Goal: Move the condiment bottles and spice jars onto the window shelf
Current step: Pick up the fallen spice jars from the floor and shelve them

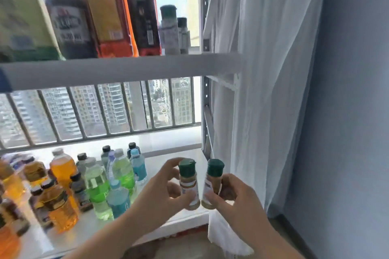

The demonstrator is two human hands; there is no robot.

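My left hand (166, 192) grips a small spice jar (188, 183) with a green cap. My right hand (233, 197) grips a second green-capped spice jar (212, 182) right beside it; the two jars almost touch at the bottom. Both are held above the right end of the lower white shelf (168, 153). The upper window shelf (117, 69) carries several large condiment bottles (105, 10) and two small spice jars (169, 29) at its right end.
Many drink and oil bottles (94, 185) crowd the left part of the lower shelf. A grey shelf upright (205, 101) and a white sheer curtain (263, 90) stand to the right. Window bars (105, 109) lie behind.
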